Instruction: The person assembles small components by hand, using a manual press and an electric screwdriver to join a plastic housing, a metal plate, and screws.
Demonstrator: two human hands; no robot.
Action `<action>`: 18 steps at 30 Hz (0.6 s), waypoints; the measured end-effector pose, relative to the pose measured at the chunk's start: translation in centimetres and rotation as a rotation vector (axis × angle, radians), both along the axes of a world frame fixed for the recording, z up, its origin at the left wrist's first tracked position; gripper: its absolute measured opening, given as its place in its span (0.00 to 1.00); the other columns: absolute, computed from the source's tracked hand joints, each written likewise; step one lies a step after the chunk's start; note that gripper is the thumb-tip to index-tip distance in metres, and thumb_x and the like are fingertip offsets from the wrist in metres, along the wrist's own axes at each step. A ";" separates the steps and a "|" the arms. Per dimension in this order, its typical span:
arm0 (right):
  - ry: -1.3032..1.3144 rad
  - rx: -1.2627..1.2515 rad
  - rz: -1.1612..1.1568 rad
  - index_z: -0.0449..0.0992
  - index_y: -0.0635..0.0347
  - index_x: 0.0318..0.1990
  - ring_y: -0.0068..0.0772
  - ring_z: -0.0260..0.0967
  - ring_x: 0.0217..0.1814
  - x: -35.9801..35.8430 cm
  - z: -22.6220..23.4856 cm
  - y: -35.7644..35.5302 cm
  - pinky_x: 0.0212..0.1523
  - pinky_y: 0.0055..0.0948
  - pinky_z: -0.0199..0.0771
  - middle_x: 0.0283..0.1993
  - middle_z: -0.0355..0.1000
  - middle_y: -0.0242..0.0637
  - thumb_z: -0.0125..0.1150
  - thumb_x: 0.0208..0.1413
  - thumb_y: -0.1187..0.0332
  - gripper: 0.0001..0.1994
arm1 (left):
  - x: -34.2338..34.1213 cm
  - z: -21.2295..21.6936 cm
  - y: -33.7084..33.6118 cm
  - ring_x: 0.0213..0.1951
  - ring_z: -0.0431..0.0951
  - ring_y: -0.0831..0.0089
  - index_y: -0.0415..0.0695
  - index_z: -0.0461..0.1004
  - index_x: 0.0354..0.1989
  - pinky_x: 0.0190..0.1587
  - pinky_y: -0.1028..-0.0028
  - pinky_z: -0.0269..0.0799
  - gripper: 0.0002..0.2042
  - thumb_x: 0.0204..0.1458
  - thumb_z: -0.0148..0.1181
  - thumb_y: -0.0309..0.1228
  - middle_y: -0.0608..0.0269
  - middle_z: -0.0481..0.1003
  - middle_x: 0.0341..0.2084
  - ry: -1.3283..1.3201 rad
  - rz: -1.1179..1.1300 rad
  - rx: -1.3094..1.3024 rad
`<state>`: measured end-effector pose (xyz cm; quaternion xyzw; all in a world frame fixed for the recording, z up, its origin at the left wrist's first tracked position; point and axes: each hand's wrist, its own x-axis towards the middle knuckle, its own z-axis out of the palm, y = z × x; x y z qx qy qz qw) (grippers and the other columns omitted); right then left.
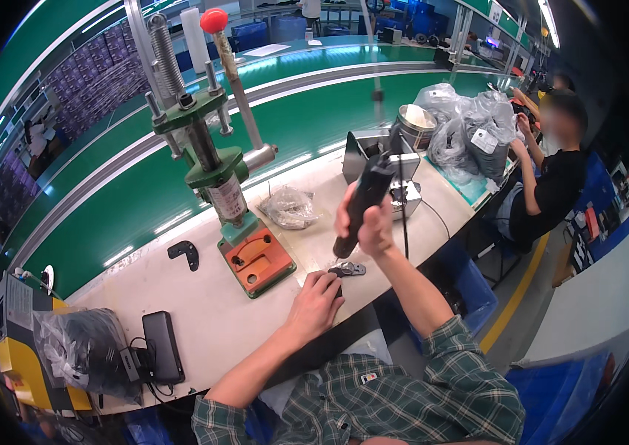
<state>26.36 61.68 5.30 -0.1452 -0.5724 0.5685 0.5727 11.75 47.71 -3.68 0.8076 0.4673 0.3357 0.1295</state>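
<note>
My right hand [375,226] grips a tilted black power screwdriver [365,200] to the right of the green press [214,167], while my left hand [316,300] rests nearer me than the press, fingers bent over a small dark part [339,289], how firmly I cannot tell. Beside those fingers, right of the press, a metal piece [353,269] lies on the white table [214,315]. A clear plastic bag [290,208] sits just right of the press, a black L-shaped piece [184,254] left of it.
</note>
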 end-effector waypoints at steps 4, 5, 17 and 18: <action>0.095 0.099 -0.095 0.69 0.62 0.48 0.27 0.68 0.20 3.1 4.9 -1.2 0.23 0.28 0.71 0.25 0.69 0.34 0.71 0.50 0.28 0.41 | -0.9 -0.4 0.3 0.60 0.71 0.47 0.33 0.75 0.55 0.63 0.57 0.72 0.22 0.55 0.70 0.31 0.47 0.74 0.56 -0.003 -0.020 0.012; 0.132 0.125 -0.070 0.70 0.65 0.48 0.27 0.70 0.22 4.5 5.6 -1.6 0.24 0.27 0.72 0.26 0.71 0.35 0.72 0.52 0.31 0.41 | -0.8 -0.4 0.4 0.59 0.71 0.46 0.33 0.74 0.56 0.63 0.57 0.71 0.24 0.54 0.72 0.33 0.45 0.74 0.55 -0.103 0.025 0.003; 0.124 -0.007 -0.039 0.71 0.63 0.47 0.24 0.69 0.22 11.8 3.7 -4.9 0.25 0.26 0.72 0.26 0.70 0.34 0.72 0.49 0.28 0.42 | 1.7 2.2 3.8 0.36 0.78 0.58 0.33 0.82 0.46 0.44 0.61 0.77 0.27 0.46 0.80 0.44 0.50 0.76 0.35 -0.061 0.234 -0.348; 0.126 -0.002 -0.026 0.72 0.62 0.47 0.23 0.69 0.22 12.1 3.6 -4.7 0.25 0.26 0.72 0.26 0.70 0.34 0.72 0.49 0.28 0.41 | 1.2 1.9 3.9 0.35 0.78 0.62 0.33 0.83 0.45 0.43 0.64 0.76 0.26 0.46 0.80 0.43 0.52 0.77 0.34 -0.154 0.243 -0.394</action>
